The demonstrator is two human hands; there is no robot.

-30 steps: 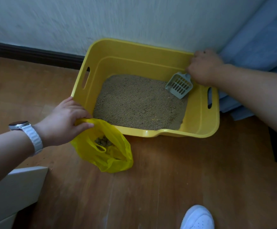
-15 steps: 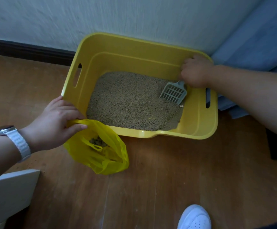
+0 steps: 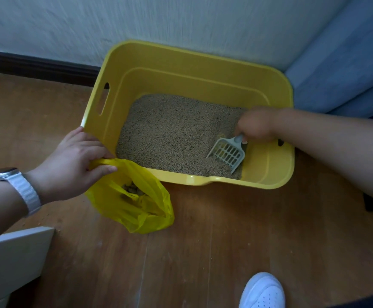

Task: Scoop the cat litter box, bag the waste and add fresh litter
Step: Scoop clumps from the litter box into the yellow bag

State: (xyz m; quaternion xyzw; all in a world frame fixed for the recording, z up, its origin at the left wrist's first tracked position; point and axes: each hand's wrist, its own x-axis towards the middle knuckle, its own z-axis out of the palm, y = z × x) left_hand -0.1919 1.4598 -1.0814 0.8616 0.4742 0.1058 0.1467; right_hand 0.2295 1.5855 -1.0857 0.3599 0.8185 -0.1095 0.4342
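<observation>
Litter box (image 3: 267, 172), yellow, sits on the wooden floor (image 3: 225, 241) against the wall; right hand (image 3: 255, 124), fingers gripping the grey scoop (image 3: 227, 153), has dropped from the far rim into the near right litter, while left hand (image 3: 74, 161) still pinches the yellow bag (image 3: 134, 203) handle

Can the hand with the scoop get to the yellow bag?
Probably yes. The right hand only has to lift the scoop over the box's low front rim; the bag hangs open beside it.

Both hands closed in grips, left hand (image 3: 74, 161) near, right hand (image 3: 256, 124) extended forward, forearm bare.
</observation>
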